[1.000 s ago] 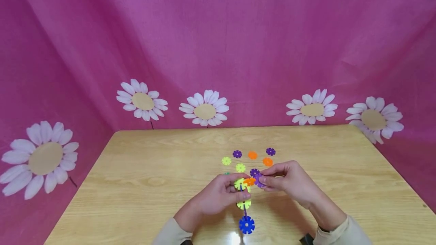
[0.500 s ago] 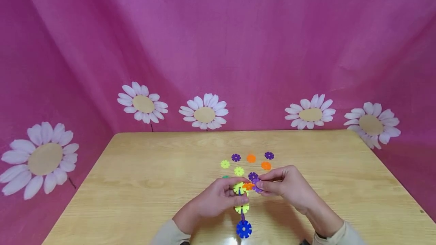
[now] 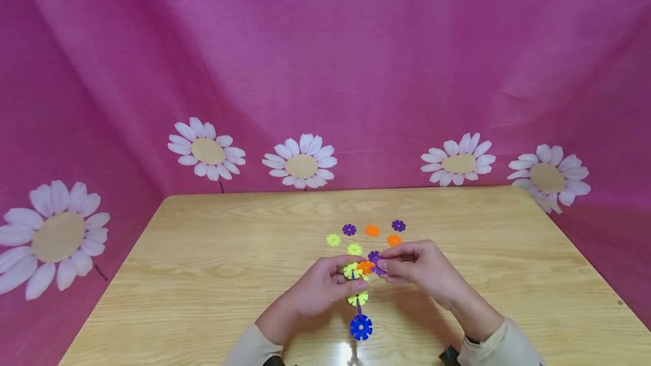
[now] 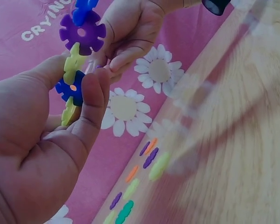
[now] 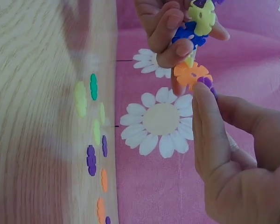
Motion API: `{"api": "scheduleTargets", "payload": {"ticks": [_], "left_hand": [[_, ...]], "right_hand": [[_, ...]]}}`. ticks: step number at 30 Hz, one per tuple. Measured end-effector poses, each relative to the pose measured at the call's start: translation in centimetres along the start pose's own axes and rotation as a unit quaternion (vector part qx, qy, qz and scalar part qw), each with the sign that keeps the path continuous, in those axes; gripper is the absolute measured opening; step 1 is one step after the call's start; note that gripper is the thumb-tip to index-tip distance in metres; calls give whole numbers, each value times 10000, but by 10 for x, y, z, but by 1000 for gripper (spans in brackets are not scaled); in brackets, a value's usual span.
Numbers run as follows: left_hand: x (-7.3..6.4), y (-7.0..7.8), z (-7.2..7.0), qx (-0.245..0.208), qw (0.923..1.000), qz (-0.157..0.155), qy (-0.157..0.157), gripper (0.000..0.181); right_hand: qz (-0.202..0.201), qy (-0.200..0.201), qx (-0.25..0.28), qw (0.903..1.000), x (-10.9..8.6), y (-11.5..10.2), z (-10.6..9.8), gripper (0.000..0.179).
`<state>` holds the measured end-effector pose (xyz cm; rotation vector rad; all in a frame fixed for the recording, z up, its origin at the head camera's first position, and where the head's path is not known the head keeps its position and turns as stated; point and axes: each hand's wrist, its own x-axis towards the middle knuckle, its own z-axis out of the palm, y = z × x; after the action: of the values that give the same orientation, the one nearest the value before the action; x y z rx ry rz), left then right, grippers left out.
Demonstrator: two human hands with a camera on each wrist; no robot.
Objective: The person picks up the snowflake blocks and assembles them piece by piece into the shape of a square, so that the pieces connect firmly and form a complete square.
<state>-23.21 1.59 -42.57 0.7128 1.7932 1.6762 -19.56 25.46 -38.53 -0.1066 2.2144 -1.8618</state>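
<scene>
My left hand (image 3: 325, 286) holds a chain of slotted plastic snowflake discs above the table, its fingers and thumb around the middle links. A yellow disc (image 3: 352, 271) and an orange disc (image 3: 365, 268) show at its top; a blue disc (image 3: 361, 327) hangs at the near end. In the left wrist view the chain runs through a purple disc (image 4: 90, 33). My right hand (image 3: 429, 273) pinches another purple disc (image 5: 206, 86) between thumb and fingers, against the edge of the orange disc. Whether their slots interlock, I cannot tell.
Loose discs lie flat on the wooden table (image 3: 229, 253) beyond the hands: purple (image 3: 349, 230), orange (image 3: 372, 231), yellow (image 3: 333, 240), and a green one (image 5: 94, 87). A pink curtain (image 3: 356, 72) with white flowers hangs behind the table's far edge.
Both hands keep nearly the same hold, the purple disc staying against the orange one. The head view has shifted slightly; no disc has visibly been let go.
</scene>
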Motion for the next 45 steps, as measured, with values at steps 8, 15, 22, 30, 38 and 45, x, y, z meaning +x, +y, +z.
{"api": "scheduleTargets", "payload": {"ticks": [8, 15, 22, 30, 38, 45], "left_hand": [[1, 8, -1, 313, 9995, 77, 51, 52], [-3, 10, 3, 176, 9997, -98, 128, 53], [-6, 14, 2, 108, 9997, -142, 186, 49], [-8, 19, 0, 7, 9997, -67, 225, 48], [-9, 22, 1, 134, 9987, -260, 407, 48], [-9, 23, 2, 172, 9986, -254, 434, 48]], "right_hand": [[-13, -285, 90, 9996, 4, -5, -7, 48], [-28, -371, -683, 9970, 14, -5, -29, 43], [-241, 103, -2157, 9761, 44, 6, -52, 33], [-580, 144, -3915, 9182, 66, 14, -55, 30], [-625, -288, -5674, 8205, 77, 22, -47, 29], [-367, 4, -6098, 7917, 79, 30, -42, 23]]}}
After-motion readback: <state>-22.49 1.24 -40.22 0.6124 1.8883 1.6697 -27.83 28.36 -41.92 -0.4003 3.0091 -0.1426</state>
